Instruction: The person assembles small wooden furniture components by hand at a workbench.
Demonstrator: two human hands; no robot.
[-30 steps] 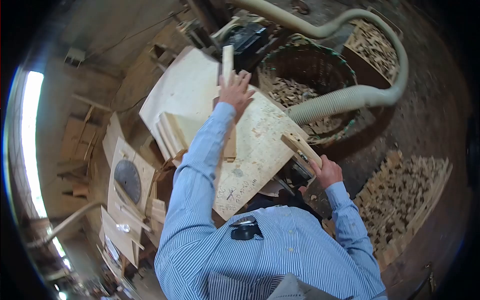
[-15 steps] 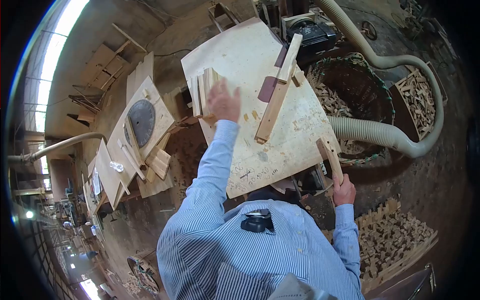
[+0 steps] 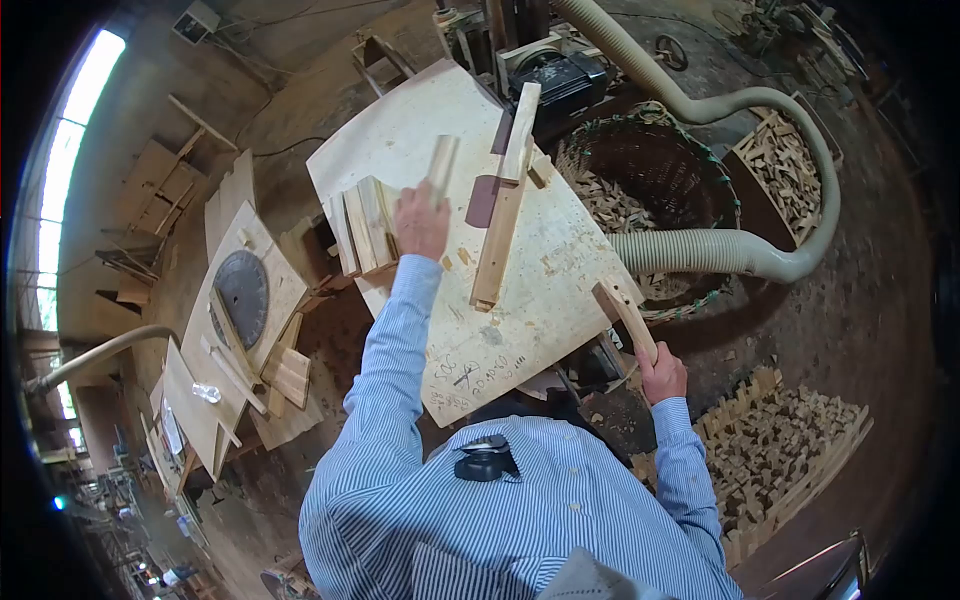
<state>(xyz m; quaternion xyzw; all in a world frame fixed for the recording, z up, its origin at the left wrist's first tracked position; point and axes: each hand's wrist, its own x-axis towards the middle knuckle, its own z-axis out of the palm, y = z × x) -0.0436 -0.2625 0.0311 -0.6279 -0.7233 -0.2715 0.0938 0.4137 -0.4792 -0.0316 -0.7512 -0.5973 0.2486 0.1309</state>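
On a pale plywood table top (image 3: 400, 130), my left hand (image 3: 422, 222) grips a short wooden strip (image 3: 441, 160), which sticks out beyond the fingertips and is slightly blurred. Just left of that hand, several similar wooden blocks (image 3: 360, 228) lie side by side in a stack. At the table's right corner, my right hand (image 3: 664, 374) is wrapped around the near end of a curved wooden piece (image 3: 634, 327). Its far end, with holes in it, rests over the corner. Between my hands, a long wooden bar (image 3: 497, 245) crosses the table beside a dark red patch (image 3: 482, 202).
A big wicker basket (image 3: 720, 170) of offcuts stands right of the table, with a ribbed hose (image 3: 700, 252) running into it. A motor (image 3: 555, 80) sits behind. Further wood pieces (image 3: 780, 460) are piled at lower right. A round saw blade (image 3: 242, 285) lies on a board at left.
My left hand has come away from the stack, moving right with a wooden strip in its fingers. My right hand keeps its hold on the curved piece. The whole view has shifted.
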